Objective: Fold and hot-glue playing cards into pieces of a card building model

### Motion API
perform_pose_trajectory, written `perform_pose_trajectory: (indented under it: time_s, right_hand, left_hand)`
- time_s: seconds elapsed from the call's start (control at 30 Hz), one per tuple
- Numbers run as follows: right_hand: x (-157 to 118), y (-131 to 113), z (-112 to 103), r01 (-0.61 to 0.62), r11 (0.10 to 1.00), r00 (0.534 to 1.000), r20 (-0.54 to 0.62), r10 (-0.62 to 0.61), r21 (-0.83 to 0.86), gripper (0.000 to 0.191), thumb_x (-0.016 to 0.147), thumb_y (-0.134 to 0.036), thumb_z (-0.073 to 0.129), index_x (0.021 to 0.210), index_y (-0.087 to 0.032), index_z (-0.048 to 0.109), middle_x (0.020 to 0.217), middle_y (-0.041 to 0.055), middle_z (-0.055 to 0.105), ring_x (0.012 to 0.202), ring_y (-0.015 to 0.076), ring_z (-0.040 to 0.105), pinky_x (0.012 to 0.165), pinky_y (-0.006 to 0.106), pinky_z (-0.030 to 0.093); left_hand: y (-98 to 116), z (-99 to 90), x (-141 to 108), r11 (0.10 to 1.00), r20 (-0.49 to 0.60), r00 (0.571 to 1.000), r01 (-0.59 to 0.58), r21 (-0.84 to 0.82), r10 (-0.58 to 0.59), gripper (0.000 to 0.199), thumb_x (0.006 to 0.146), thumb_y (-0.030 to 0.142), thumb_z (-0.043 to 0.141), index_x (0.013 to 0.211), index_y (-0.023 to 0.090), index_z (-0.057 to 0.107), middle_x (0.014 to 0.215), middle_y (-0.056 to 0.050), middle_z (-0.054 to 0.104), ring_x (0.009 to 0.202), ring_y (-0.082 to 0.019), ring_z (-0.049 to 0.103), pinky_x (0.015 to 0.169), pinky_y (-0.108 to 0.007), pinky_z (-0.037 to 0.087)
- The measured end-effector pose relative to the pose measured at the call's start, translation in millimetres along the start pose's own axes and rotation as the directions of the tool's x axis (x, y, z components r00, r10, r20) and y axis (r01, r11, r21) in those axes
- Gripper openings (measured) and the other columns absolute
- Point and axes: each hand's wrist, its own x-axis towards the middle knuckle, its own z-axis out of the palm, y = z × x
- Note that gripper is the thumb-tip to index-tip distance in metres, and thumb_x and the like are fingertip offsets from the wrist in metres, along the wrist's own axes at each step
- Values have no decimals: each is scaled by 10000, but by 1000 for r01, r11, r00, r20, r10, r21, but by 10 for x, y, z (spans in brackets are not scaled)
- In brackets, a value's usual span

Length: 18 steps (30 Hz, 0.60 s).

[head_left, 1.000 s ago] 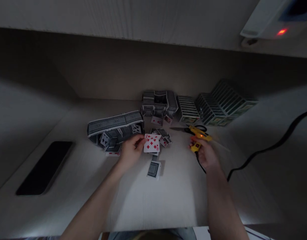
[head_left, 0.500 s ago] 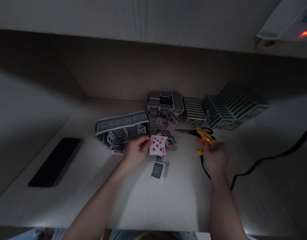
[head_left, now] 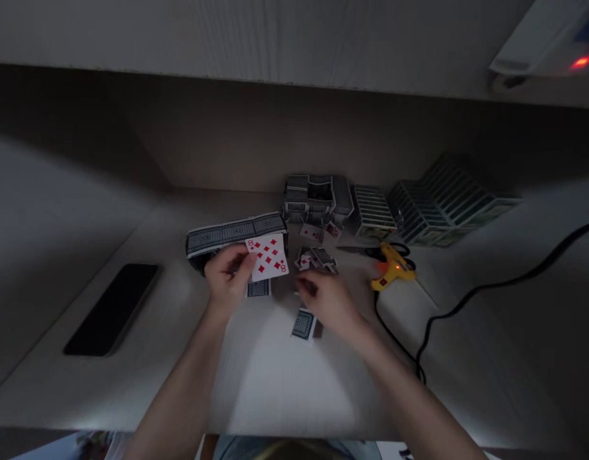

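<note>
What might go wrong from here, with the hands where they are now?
The yellow glue gun has its orange light on, so it may be hot and could burn a stray finger.

Its black cord runs near the right forearm; catching it might drag the gun across the scissors, which it overlaps in this view.

The left hand holds a diamonds card in front of the long card structure; a slip could knock that.

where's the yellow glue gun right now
In the head view, the yellow glue gun is right of centre, to the right of the right hand, beside the black-handled scissors.
</note>
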Motion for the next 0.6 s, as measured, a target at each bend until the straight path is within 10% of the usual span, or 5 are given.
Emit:
perform_pose_trajectory:
  time_s: [0.1, 0.33, 0.6]
  right_hand:
    - [147, -156, 194, 30, 992, 985, 173, -9, -122, 216, 795, -201, 480, 934, -211, 645, 932, 70, 680, 849, 180, 617, 700, 253, 415]
    - [433, -200, 546, -83, 957, 973, 183, 138, -277, 275, 794, -178, 460, 1033, -144, 593, 1010, 140, 638, 805, 210, 631, 612, 269, 424]
    - [293, -66, 401, -69, 998, 995, 77, 67, 14, 168, 731, -208, 525, 841, -188, 651, 879, 103, 678, 804, 238, 636, 591, 276, 424]
  left_hand:
    - [-33, -35, -4, 998, -50, 997, -58, -17, 57, 112, 689, 266, 641, 752, 173, 641, 693, 0, 633, 586, -98, 563, 546, -202, 441]
    - [-69, -94, 34, 994, -120, 986, -110, 27, 113, 112, 697, 283, 630, 713, 172, 625, 652, 6, 609, 563, -99, 549, 530, -209, 435]
    - [-51, -82, -15, 990, 70, 994, -86, 111, 78, 105, 706, 272, 616, 743, 177, 635, 715, -16, 613, 629, -119, 559, 586, -231, 451]
